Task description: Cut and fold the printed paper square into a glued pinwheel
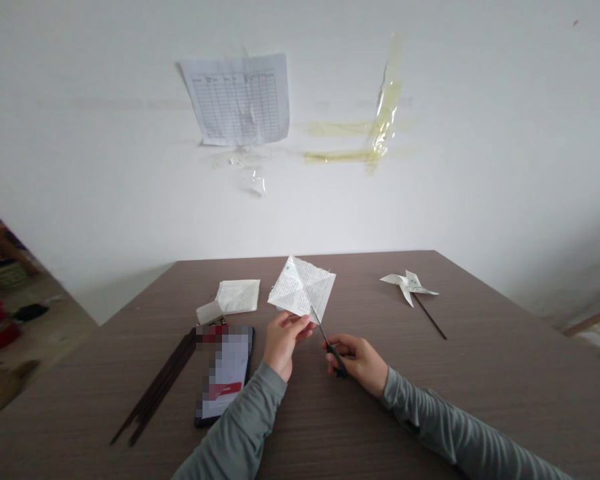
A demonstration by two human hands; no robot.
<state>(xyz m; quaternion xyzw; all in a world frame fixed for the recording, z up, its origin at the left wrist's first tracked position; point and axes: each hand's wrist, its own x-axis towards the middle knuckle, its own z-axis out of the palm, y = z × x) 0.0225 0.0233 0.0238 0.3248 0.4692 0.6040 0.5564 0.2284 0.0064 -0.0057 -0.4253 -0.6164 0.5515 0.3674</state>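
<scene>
Brown table (510,363) | paper stack (239,297) | dark sticks (159,383) | phone (231,363) | paper pinwheel (408,285)

Passage lies between held paper (300,287) and pinwheel (408,285); phone (234,360) obstructs left.

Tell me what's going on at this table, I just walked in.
Someone's left hand is holding a square of printed paper above the table, while the right hand has the scissors, their blades at the paper's near corner. A paper pinwheel with a dark stick lies off to the right. Over on the left are more paper, a phone and a bundle of dark sticks.
</scene>
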